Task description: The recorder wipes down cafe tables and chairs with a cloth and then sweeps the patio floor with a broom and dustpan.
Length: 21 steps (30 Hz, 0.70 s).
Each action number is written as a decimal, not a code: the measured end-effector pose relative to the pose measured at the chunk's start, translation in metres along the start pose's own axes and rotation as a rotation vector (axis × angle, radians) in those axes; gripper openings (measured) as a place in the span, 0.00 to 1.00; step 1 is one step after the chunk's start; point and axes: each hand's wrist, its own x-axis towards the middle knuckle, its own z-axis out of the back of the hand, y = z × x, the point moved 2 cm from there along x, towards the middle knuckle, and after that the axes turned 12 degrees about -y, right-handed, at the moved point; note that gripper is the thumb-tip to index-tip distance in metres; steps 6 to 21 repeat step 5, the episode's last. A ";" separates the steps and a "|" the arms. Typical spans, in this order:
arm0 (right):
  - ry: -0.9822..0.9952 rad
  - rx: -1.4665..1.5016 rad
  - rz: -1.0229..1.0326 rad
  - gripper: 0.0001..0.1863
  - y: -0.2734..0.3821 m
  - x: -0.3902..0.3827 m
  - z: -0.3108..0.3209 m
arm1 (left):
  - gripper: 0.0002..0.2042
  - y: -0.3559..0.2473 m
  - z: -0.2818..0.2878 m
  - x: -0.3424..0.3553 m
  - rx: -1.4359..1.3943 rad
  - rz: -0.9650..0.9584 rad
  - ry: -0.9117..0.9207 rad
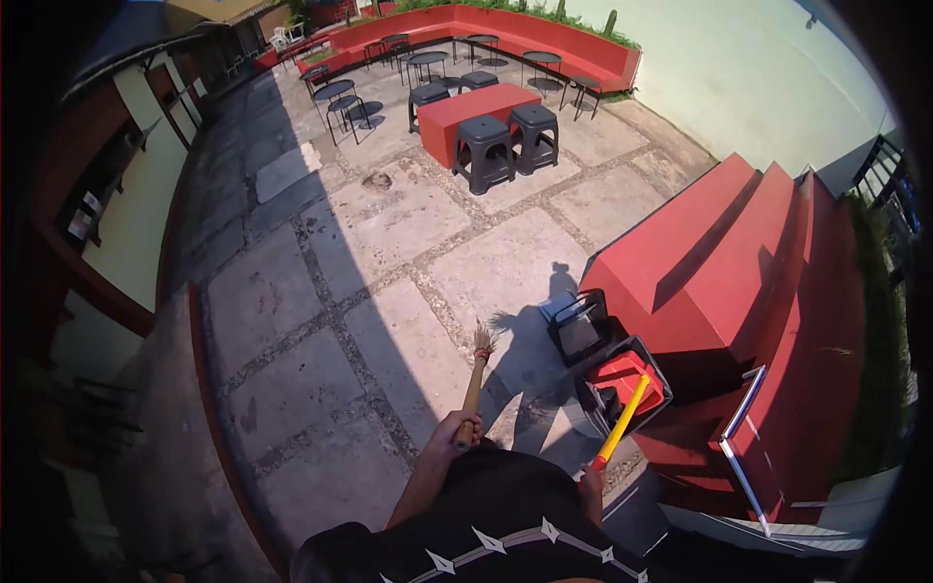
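My left hand (449, 432) is wrapped round the wooden handle of a stick broom (473, 394), whose thin bristles point away from me over the paving. Low at my right side, my right hand (591, 483) grips the red end of a long yellow handle on a red dustpan (610, 374). The dustpan's red pan is at the mouth of a black bin (653, 416); I cannot tell whether it rests on the bin. Some dark contents show beside the pan. A second black container (573, 335) stands against the first one, just beyond it.
Stepped red benches (719, 262) rise close on my right. Ahead, a red block table (476, 109) has black plastic stools (483, 155) around it. Round black tables (428, 60) stand farther back before a curved red bench. A low red-edged ledge (219, 437) runs along the left.
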 end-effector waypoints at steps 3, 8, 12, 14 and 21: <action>0.198 0.300 -0.231 0.12 0.133 -0.029 -0.003 | 0.11 0.027 -0.015 0.016 0.022 0.025 -0.023; 0.244 0.247 -0.196 0.10 0.160 -0.034 0.019 | 0.17 0.035 -0.023 0.019 -0.153 0.120 0.094; 0.244 0.247 -0.196 0.10 0.160 -0.034 0.019 | 0.17 0.035 -0.023 0.019 -0.153 0.120 0.094; 0.244 0.247 -0.196 0.10 0.160 -0.034 0.019 | 0.17 0.035 -0.023 0.019 -0.153 0.120 0.094; 0.244 0.247 -0.196 0.10 0.160 -0.034 0.019 | 0.17 0.035 -0.023 0.019 -0.153 0.120 0.094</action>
